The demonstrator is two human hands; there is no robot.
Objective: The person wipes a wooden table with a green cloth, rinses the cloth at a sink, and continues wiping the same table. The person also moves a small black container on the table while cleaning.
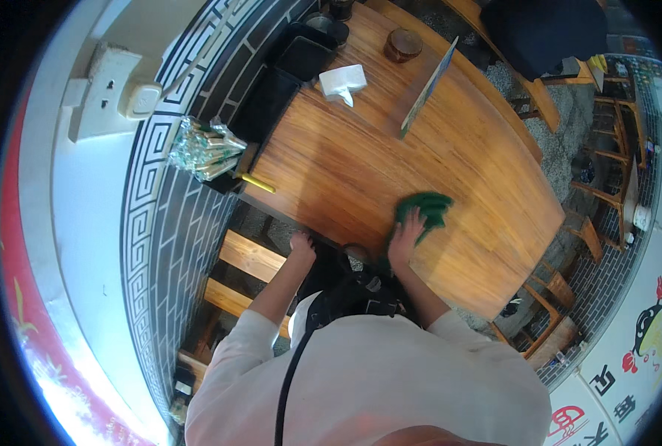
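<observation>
A dark green cloth [432,211] lies bunched on the wooden tabletop [476,167] near the edge closest to me. My right hand [409,231] holds it down against the wood, palm over the cloth and fingers stretched forward, slightly blurred. Just off the near edge of the table is my left hand [303,243], its fingers curled in and nothing visible in them. Whether it touches the table edge cannot be made out.
Along the tiled wall at left stand black trays [306,56] and a holder of plastic-wrapped chopsticks [208,148], with a yellow-handled item [258,183] beside it. A tissue pack [342,81], a brown jar [403,44] and an upright panel [430,86] occupy the far tabletop. Wooden stools [551,318] stand right.
</observation>
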